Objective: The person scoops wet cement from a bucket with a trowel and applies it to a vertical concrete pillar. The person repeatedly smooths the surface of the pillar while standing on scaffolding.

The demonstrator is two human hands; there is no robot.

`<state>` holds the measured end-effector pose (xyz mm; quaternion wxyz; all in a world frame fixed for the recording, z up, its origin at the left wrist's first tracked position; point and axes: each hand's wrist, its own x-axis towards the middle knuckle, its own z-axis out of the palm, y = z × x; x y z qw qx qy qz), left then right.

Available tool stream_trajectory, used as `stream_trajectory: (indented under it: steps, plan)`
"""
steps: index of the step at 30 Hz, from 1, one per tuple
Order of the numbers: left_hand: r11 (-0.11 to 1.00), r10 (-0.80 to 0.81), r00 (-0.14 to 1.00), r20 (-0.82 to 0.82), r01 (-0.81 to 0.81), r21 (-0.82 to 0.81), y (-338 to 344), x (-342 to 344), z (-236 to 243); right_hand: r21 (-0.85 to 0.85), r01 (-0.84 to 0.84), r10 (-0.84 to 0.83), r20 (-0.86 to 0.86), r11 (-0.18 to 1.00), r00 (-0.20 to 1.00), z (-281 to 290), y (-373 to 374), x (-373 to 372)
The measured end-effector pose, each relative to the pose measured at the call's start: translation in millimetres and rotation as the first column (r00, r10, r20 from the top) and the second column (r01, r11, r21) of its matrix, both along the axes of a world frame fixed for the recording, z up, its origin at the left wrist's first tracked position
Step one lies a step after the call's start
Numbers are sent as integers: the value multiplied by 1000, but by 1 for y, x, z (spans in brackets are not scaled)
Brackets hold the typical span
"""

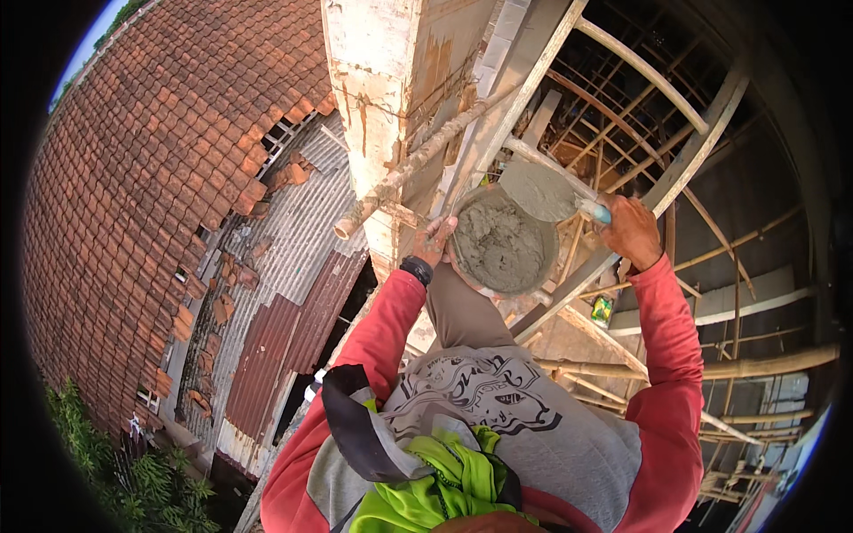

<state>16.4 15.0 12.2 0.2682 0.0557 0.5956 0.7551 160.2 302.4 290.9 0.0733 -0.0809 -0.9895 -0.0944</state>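
My right hand [630,229] is closed round the blue handle [597,212] of a trowel, whose blade [538,191] is coated in grey mortar and held over the upper right of a round bucket [549,261]. The bucket holds wet grey mortar [494,242] with a hollowed, lumpy surface. My left hand [432,238] grips the bucket's left rim, a dark band on its wrist. My grey-trousered knee [458,311] is just below the bucket.
A stained concrete column [364,98] with a bamboo pole [418,160] across it stands ahead. Left and below lie a tiled roof [151,160] and corrugated sheets [275,258]. Bamboo scaffolding [755,360] and pale beams [675,173] surround gaps over a drop at right.
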Motion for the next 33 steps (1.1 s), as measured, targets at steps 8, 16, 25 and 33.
stream_trajectory:
  steps: [8,16,25,33]
  plan:
    - [998,50,999,-14,-50,-25,4,-8,-20,48,119,-128,404,992,906,-94,-39,-35]
    - [995,18,1000,-22,-21,-95,3,-12,-12,-296,342,-259,287,892,922,-132,-5,6]
    - [1000,29,999,-40,-29,-3,0,-11,-21,-310,288,-251,153,906,956,-43,-5,31]
    - [990,68,974,-216,-93,-105,4,-25,-63,-239,-137,129,-51,961,990,87,-46,-17]
